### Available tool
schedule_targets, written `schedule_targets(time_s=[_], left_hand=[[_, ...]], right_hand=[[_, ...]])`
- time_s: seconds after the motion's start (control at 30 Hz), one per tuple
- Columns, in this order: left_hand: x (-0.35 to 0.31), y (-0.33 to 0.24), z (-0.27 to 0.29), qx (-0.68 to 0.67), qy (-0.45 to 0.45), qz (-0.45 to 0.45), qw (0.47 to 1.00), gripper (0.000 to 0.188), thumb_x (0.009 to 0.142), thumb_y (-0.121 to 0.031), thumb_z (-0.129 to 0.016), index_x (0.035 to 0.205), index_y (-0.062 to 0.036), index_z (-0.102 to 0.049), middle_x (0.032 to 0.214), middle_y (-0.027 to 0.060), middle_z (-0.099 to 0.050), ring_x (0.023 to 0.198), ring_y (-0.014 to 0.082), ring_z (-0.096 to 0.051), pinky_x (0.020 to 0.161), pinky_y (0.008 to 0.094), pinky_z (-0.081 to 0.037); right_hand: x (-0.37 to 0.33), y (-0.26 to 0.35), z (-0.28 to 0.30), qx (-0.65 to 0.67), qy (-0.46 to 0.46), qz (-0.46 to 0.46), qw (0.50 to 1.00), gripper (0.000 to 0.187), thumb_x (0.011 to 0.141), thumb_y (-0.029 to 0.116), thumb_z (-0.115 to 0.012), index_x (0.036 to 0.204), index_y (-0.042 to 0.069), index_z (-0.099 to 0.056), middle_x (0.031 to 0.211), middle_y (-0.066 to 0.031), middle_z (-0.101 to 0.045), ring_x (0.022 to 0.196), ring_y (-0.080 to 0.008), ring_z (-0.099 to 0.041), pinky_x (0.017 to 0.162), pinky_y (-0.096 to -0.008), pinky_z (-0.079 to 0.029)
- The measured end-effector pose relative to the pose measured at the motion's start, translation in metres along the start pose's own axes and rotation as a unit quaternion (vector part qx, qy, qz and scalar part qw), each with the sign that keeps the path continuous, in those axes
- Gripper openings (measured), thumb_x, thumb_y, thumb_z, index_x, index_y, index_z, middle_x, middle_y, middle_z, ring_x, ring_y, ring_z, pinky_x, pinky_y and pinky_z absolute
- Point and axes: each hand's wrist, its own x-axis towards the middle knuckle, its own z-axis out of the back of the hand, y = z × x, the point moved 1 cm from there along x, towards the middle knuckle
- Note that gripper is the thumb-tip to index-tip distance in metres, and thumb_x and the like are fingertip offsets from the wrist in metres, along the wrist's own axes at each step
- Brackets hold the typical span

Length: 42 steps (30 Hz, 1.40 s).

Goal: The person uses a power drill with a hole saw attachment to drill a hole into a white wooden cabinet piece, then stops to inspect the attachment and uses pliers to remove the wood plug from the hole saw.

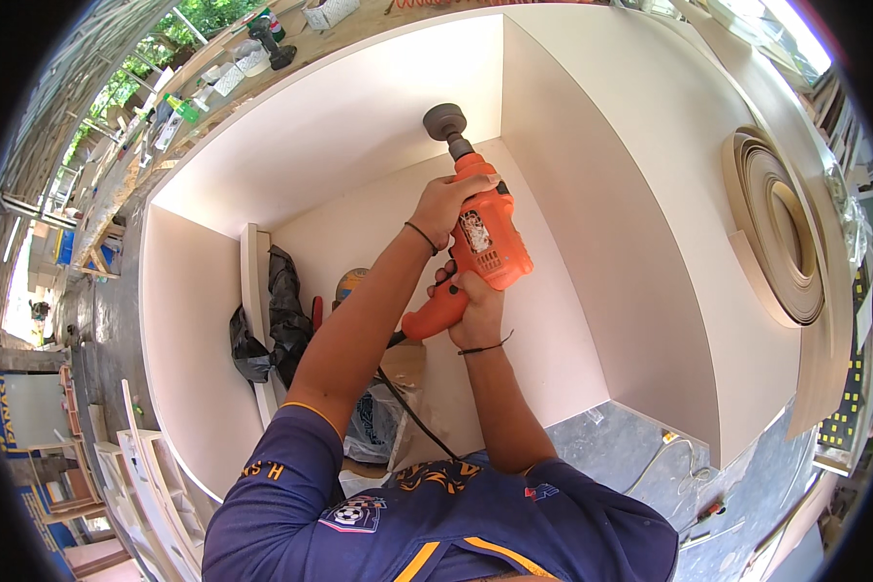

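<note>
Okay, left hand (444, 206) is clamping its grip up front on the orange drill (504, 225), which is hanging over the pale open cabinet (601, 233), likely feeling heavy, hard-shelled; right hand (479, 303) is gripping the rear handle (431, 314), the best hold.

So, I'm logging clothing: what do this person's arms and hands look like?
The left hand and right hand are gloveless. At the wrist, the left wears a dark band, the right a dark cord with a loose end. The short navy left sleeve has orange trim and lettering.
</note>
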Motion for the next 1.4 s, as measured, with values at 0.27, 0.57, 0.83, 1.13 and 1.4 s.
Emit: schedule_targets(time_s=[0.27,0.57,0.83,1.13,1.4], left_hand=[[0.000,0.001,0.000,0.006,-0.001,-0.013,1.000,0.041,0.082,-0.026,-0.075,0.106,0.0052,-0.064,0.093,0.0119,-0.070,0.078,0.0185,-0.070,0.071,0.0315,-0.057],[0.000,0.001,-0.001,0.017,-0.007,-0.006,1.000,0.042,0.082,-0.028,-0.075,0.107,0.0043,-0.064,0.094,0.0103,-0.069,0.078,0.0177,-0.069,0.071,0.0310,-0.056],[0.000,0.003,-0.004,0.014,-0.010,-0.022,1.000,0.040,0.082,-0.027,-0.076,0.104,0.0049,-0.064,0.091,0.0096,-0.069,0.076,0.0173,-0.068,0.070,0.0309,-0.056],[0.002,0.005,-0.002,0.034,-0.022,-0.013,0.999,0.040,0.081,-0.027,-0.077,0.102,0.0048,-0.065,0.089,0.0098,-0.070,0.074,0.0172,-0.069,0.069,0.0304,-0.056],[-0.002,0.002,-0.006,0.043,-0.018,-0.022,0.999,0.040,0.081,-0.027,-0.077,0.101,0.0046,-0.065,0.089,0.0102,-0.070,0.073,0.0173,-0.069,0.068,0.0304,-0.056]], right_hand=[[0.000,0.003,-0.001,-0.006,-0.002,-0.009,1.000,0.043,0.075,-0.001,-0.053,0.118,0.000,-0.051,0.092,-0.0085,-0.055,0.083,-0.0212,-0.059,0.068,-0.0394,-0.055],[0.000,0.007,-0.001,-0.005,-0.003,-0.017,1.000,0.045,0.074,0.000,-0.053,0.119,-0.001,-0.050,0.092,-0.0082,-0.055,0.082,-0.0209,-0.059,0.068,-0.0394,-0.054],[0.002,0.007,0.003,0.000,-0.013,-0.024,1.000,0.044,0.074,0.000,-0.052,0.118,-0.001,-0.051,0.092,-0.0081,-0.056,0.083,-0.0214,-0.059,0.068,-0.0403,-0.054],[0.005,0.000,0.008,0.010,0.004,-0.014,1.000,0.046,0.073,0.001,-0.052,0.119,0.000,-0.049,0.092,-0.0078,-0.055,0.083,-0.0212,-0.058,0.069,-0.0403,-0.054],[0.007,-0.004,0.013,0.028,0.010,-0.021,0.999,0.049,0.073,0.002,-0.052,0.122,0.000,-0.048,0.092,-0.0077,-0.055,0.083,-0.0212,-0.057,0.071,-0.0405,-0.053]])
